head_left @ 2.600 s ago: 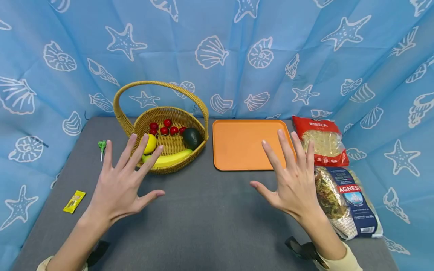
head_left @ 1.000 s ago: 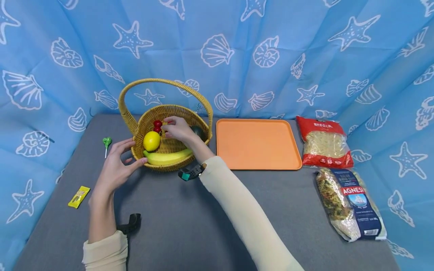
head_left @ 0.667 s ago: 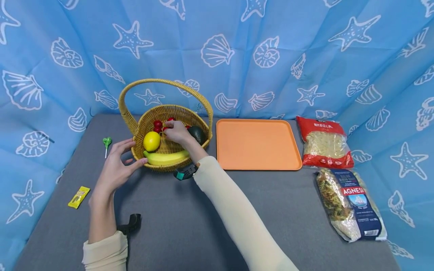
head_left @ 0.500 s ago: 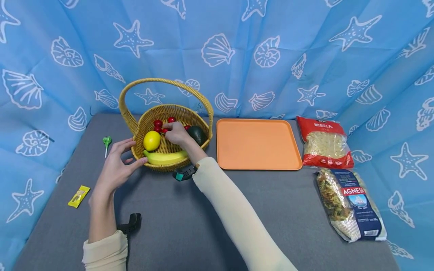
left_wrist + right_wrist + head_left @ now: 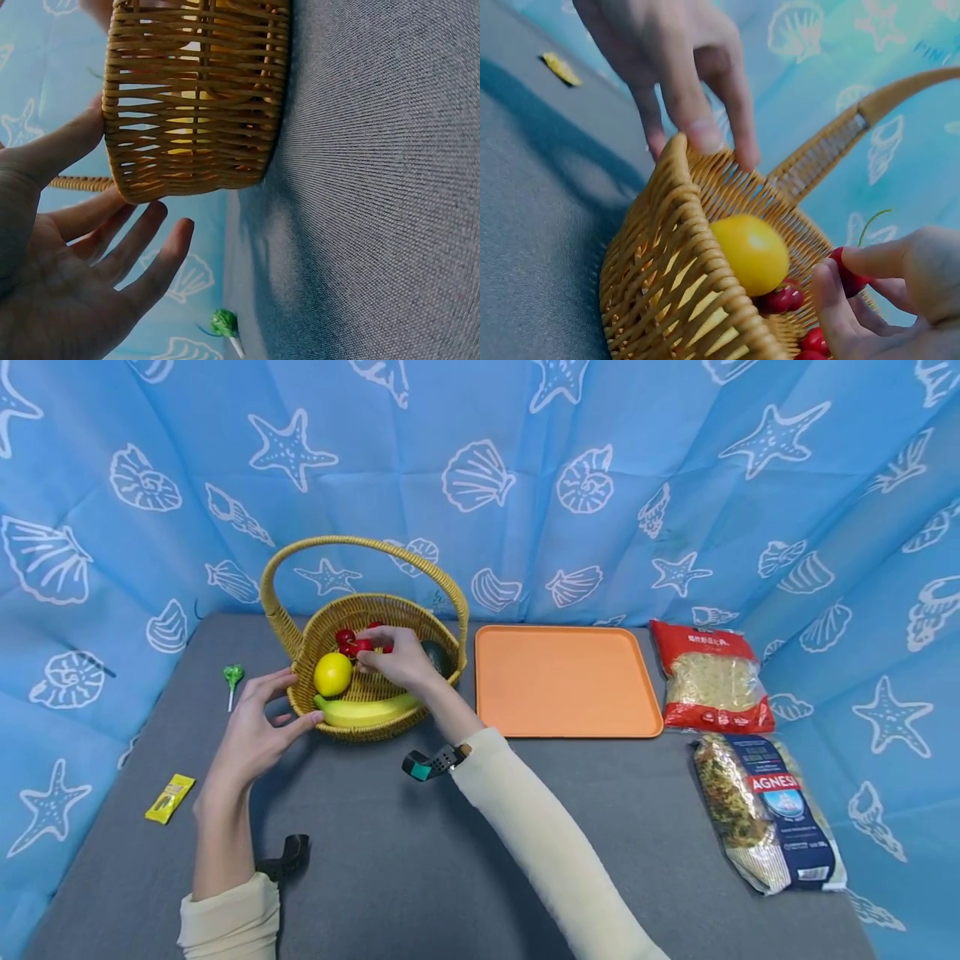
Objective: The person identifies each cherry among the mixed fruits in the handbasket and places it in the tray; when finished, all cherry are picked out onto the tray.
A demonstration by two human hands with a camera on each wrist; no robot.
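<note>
Your right grip is closed down to a pinch, thumb and index finger holding a red cherry between their tips, its green stem rising free. That cherry is over the inside of the wicker basket, which stands at the back left of the grey surface, its handle arching overhead. Your left grip is spread, thumb and a fingertip resting against the left end of the basket's rim, with other fingers extended beside the wall and nothing enclosed.

In the basket, you have more cherries toward the back, a lemon at the left, a banana along the near side and a dark avocado at the right, partly covered by your right grip. Left of the basket lie a green lollipop and, nearer to you, a small yellow packet. An orange tray sits right of the basket; beyond it are a red noodle packet and, nearer you, an AGNESI pasta bag.
</note>
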